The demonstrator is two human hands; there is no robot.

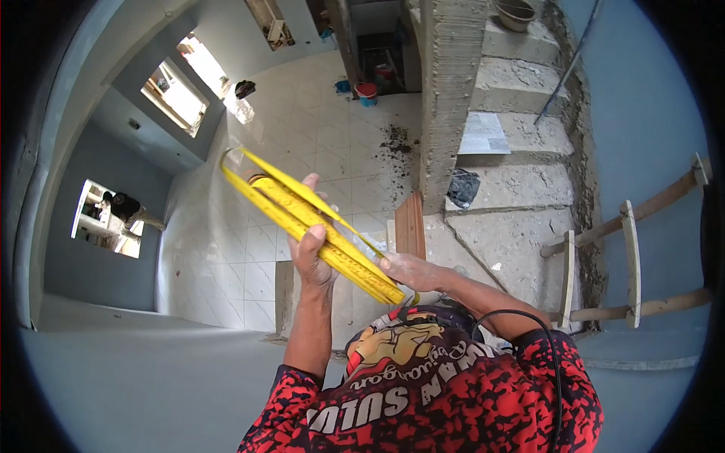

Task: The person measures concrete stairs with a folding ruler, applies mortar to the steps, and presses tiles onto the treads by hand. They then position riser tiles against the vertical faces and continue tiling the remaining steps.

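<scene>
A bundle of flat yellow tape (pixel 283 202), folded into long loops and marked with dark print and stains, stretches diagonally before my chest. My left hand (pixel 310 253) is wrapped round the middle of it, thumb on top and fingertips showing on the far side. At the near end, my right hand (pixel 411 272) is closed on the tape, its thumb against the strands, while its other fingers are mostly hidden. The far end bends round in a loop that stands out beyond my left hand.
Rough concrete steps (pixel 521 136) rise beside a bare concrete column (pixel 451 98). To the right leans a wooden ladder (pixel 633 257). A brown panel (pixel 410 226) stands near the column's foot. Farther off, a red and blue bucket (pixel 366 93) and scattered debris (pixel 396 147) are on the tiled floor (pixel 260 249).
</scene>
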